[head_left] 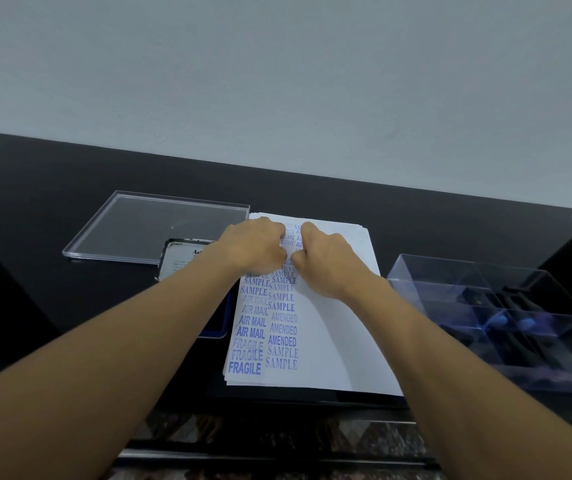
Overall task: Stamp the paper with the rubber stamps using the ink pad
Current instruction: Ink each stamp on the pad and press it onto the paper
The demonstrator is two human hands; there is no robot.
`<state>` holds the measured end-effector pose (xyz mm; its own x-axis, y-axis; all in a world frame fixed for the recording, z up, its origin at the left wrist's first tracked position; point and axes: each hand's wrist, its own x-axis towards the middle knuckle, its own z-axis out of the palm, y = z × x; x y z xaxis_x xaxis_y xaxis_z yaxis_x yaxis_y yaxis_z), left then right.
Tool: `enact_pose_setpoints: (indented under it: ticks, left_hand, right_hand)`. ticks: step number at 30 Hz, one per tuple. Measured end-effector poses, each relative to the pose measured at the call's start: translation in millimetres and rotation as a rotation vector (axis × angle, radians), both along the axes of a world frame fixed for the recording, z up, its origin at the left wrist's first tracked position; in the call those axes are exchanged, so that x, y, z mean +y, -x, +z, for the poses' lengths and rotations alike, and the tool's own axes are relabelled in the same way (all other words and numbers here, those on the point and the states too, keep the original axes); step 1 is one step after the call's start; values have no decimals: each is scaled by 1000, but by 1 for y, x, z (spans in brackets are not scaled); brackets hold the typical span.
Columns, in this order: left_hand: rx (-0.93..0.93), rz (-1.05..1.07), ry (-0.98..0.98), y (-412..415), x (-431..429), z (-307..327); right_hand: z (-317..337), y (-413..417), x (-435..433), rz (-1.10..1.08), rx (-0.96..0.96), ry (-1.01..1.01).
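Note:
A stack of white paper (329, 323) lies in the middle of the black table, with columns of blue prints (SAMPLE, AIR MAIL, AMENDED, FRAGILE) down its left half. My left hand (255, 249) and my right hand (324, 256) sit knuckle to knuckle over the upper part of the sheet, fingers curled down. Between the thumbs shows a small bluish bit of the rubber stamp (288, 261); the rest of it is hidden by the fingers. The blue ink pad (217, 329) peeks out beneath my left forearm, its labelled lid (179, 263) open behind it.
A clear flat plastic lid (146, 225) lies at the back left. A clear plastic box (492, 306) holding several dark stamps with blue ends stands to the right of the paper. Dark objects flank both table sides. The table's front edge runs just below the paper.

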<state>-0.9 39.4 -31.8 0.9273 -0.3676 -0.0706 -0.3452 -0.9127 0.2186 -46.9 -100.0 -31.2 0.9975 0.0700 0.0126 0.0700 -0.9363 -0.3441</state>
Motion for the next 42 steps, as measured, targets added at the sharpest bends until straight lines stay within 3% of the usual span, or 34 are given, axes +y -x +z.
enact_pose_setpoints:
  ticks: [13, 23, 34, 42]
  left_hand:
    - [4, -8, 0, -2, 0, -2]
    - [3, -3, -9, 0, 0, 1]
    - [3, -7, -10, -3, 0, -2]
    - [5, -8, -7, -3, 0, -2]
  right_hand:
    - [11, -23, -6, 10, 111, -6]
    - [-2, -5, -1, -3, 19, -7]
    - [6, -21, -4, -23, 103, -44]
    - [-2, -2, 0, -5, -3, -14]
